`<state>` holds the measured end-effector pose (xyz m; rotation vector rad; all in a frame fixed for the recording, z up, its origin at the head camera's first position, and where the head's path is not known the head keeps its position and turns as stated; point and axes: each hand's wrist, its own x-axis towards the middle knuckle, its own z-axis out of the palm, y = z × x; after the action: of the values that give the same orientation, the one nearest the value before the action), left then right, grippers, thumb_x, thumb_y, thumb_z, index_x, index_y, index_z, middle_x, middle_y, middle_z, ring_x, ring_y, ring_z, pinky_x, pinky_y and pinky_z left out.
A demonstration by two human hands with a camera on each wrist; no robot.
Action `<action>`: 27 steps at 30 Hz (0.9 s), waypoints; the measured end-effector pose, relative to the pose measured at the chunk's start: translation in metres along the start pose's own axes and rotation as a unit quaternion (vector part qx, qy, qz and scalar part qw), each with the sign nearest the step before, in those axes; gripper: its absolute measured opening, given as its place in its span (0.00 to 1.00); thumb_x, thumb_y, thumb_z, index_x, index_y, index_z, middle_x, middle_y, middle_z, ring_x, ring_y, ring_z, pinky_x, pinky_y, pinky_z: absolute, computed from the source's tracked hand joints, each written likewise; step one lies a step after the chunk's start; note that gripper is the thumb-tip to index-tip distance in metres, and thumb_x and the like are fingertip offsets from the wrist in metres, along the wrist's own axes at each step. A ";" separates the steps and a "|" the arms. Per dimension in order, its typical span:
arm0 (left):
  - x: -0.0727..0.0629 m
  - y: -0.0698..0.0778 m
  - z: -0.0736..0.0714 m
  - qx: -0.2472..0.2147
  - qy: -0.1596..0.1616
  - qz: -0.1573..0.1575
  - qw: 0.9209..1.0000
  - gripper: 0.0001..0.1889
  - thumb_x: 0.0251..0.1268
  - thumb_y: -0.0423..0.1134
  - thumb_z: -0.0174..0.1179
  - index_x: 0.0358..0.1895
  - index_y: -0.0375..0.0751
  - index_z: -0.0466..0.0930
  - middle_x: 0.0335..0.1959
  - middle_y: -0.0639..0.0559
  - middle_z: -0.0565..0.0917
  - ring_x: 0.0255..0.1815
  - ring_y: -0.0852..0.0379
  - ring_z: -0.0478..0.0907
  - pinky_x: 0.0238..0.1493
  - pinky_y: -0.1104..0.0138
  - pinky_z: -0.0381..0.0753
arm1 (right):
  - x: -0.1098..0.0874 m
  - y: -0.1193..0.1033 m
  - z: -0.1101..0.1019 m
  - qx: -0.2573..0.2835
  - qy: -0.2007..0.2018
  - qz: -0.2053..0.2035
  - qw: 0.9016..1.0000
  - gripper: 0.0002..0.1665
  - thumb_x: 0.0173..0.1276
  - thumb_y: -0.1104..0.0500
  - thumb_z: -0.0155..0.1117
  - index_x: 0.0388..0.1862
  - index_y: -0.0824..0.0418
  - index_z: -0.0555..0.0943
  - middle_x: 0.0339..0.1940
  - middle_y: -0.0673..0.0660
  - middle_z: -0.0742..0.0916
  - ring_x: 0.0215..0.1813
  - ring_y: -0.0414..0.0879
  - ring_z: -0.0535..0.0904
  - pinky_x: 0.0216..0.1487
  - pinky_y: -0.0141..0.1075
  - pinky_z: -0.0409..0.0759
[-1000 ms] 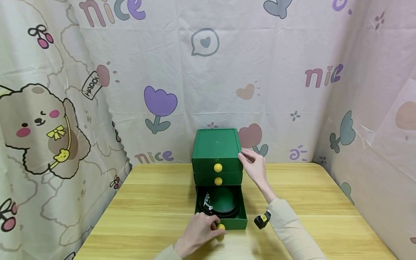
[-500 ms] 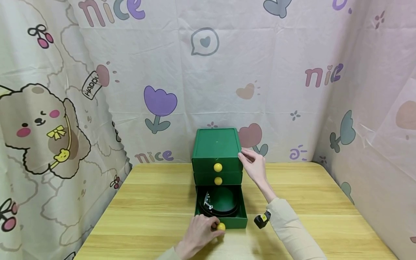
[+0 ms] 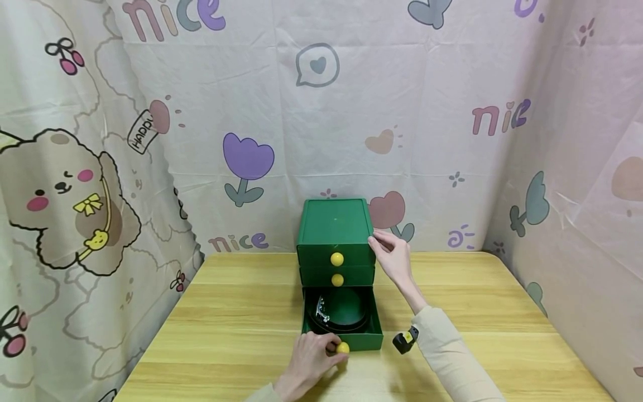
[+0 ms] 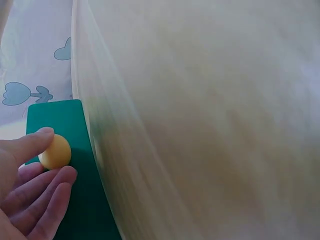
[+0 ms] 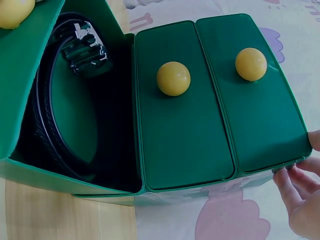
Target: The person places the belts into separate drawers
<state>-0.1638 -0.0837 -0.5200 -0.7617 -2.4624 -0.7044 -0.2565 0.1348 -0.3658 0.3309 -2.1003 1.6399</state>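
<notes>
A green drawer box (image 3: 335, 220) with three stacked drawers stands on the table. Its bottom drawer (image 3: 369, 341) is pulled out, and a coiled black belt (image 5: 45, 107) with a silver buckle (image 5: 87, 37) lies inside. My left hand (image 3: 308, 360) pinches that drawer's yellow knob (image 4: 56, 152) between thumb and fingers, as the left wrist view shows. At the box's upper right front corner, my right hand (image 3: 393, 255) grips with the thumb on one face and fingers along the side. The upper two drawers, with yellow knobs (image 5: 173, 79), are closed.
The light wooden table (image 3: 226, 335) extends to both sides of the box. Behind it hangs a printed cloth (image 3: 321, 123), with more cloth at left and right. A small black camera (image 3: 404, 340) is strapped to the right wrist.
The bottom drawer has slid slightly inward, toward the box, with my left hand following on the knob. The right hand stays at the corner.
</notes>
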 end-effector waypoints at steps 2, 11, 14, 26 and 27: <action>0.000 0.001 0.001 -0.006 -0.002 -0.015 1.000 0.13 0.46 0.49 0.80 0.30 0.48 0.89 0.24 0.59 0.90 0.24 0.70 0.82 0.26 0.84 0.68 | 0.000 0.000 0.000 0.001 0.000 0.000 1.000 0.19 0.71 0.67 0.64 0.56 0.78 0.81 0.60 0.74 0.84 0.58 0.64 0.84 0.52 0.20 0.79; -0.002 0.006 0.002 -0.056 -0.015 -0.107 0.993 0.13 0.47 0.47 0.80 0.33 0.47 0.90 0.26 0.56 0.91 0.24 0.69 0.83 0.26 0.79 0.72 | 0.000 0.000 0.000 0.005 0.001 -0.001 1.000 0.19 0.70 0.68 0.64 0.56 0.79 0.81 0.60 0.74 0.84 0.58 0.65 0.84 0.51 0.18 0.79; -0.002 0.006 0.003 -0.073 -0.018 -0.126 0.989 0.13 0.46 0.46 0.80 0.34 0.47 0.89 0.26 0.56 0.91 0.26 0.68 0.83 0.28 0.78 0.72 | 0.000 0.000 0.000 0.004 0.001 -0.001 1.000 0.19 0.70 0.67 0.64 0.56 0.79 0.81 0.60 0.74 0.84 0.58 0.64 0.84 0.51 0.18 0.79; -0.002 0.004 0.006 -0.124 -0.024 -0.178 0.976 0.13 0.48 0.47 0.79 0.36 0.48 0.90 0.28 0.57 0.91 0.29 0.67 0.85 0.30 0.75 0.76 | 0.000 0.001 0.000 0.005 0.002 0.001 1.000 0.19 0.70 0.67 0.64 0.56 0.78 0.81 0.60 0.74 0.84 0.58 0.64 0.84 0.51 0.19 0.79; -0.002 0.004 0.007 -0.126 -0.023 -0.180 0.975 0.13 0.48 0.47 0.79 0.36 0.48 0.91 0.28 0.57 0.91 0.29 0.67 0.85 0.31 0.75 0.76 | 0.000 0.001 0.000 0.006 0.003 0.001 1.000 0.19 0.70 0.67 0.64 0.56 0.78 0.81 0.60 0.74 0.84 0.58 0.64 0.84 0.51 0.19 0.79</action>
<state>-0.1622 -0.0778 -0.5247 -0.4200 -2.6136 -1.1602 -0.2572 0.1348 -0.3669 0.3265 -2.0890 1.6531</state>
